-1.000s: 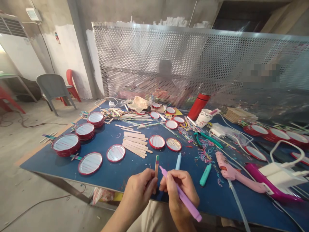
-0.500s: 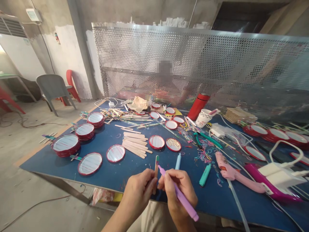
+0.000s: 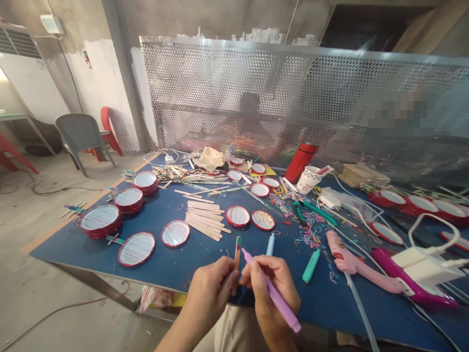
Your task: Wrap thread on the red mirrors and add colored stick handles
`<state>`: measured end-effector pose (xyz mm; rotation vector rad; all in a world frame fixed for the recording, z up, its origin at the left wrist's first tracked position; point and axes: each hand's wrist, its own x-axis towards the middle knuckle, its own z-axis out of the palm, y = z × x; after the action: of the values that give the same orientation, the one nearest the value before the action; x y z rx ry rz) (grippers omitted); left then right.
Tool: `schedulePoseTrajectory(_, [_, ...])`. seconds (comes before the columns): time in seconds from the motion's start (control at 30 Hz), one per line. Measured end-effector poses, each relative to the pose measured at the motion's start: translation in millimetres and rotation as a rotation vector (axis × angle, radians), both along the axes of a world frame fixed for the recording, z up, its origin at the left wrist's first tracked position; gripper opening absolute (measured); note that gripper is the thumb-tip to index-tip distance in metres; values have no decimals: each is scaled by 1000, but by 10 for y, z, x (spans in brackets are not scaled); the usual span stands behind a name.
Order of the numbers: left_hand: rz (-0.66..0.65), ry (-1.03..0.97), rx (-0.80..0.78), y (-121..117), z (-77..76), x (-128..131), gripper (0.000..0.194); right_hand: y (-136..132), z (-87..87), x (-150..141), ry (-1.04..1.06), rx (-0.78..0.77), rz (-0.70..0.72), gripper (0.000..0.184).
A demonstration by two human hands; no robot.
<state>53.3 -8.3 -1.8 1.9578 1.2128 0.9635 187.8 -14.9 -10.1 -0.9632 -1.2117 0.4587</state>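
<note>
Red-rimmed round mirrors (image 3: 136, 249), a pink glue gun (image 3: 348, 261), a red flask (image 3: 301, 163), a perforated metal screen (image 3: 234, 83), a gray chair (image 3: 82, 132)

On the table (image 3: 176, 266), round mirrors (image 3: 136, 249) lie left of the craft sticks (image 3: 203, 220), a glue gun (image 3: 348, 261) right, a flask (image 3: 300, 163) behind.

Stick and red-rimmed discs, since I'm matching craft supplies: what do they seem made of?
The stick looks like matte bare wood, with colour on its tip. The discs have a glossy, reflective face, likely mirror, though foil can't be ruled out. Their red rims look like shiny plastic or painted metal; the picture can't settle which.
</note>
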Motion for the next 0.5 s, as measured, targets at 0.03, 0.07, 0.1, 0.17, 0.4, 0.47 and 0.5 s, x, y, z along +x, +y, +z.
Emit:
schedulePoseTrajectory(0.03, [-1,-2,3,4,-1,0,21,12,-21,3,-3,16,-4,7])
schedulePoseTrajectory(0.07, [-4,-4,6,9,-3,0,22,24,-41,5,-4,27,-11,8])
schedulePoseTrajectory(0.1, [-7,-5,9,14,-4,0,22,35,-56,7,-9,38,-18,10])
schedulePoseTrajectory(0.17, [-7,0,15,22,-5,1,21,48,-62,10,-23,53,-32,10])
schedulePoseTrajectory(0.4, [8,18,10,6,12,-2,21,-2,56,28,-8,18,-17,4])
schedulePoseTrajectory(0.47, [8,16,6,9,15,-1,20,2,32,18,-10,39,-16,4])
schedulePoseTrajectory(0.5, [9,16,5,12,16,1,20,12,7,12,-15,53,-16,4])
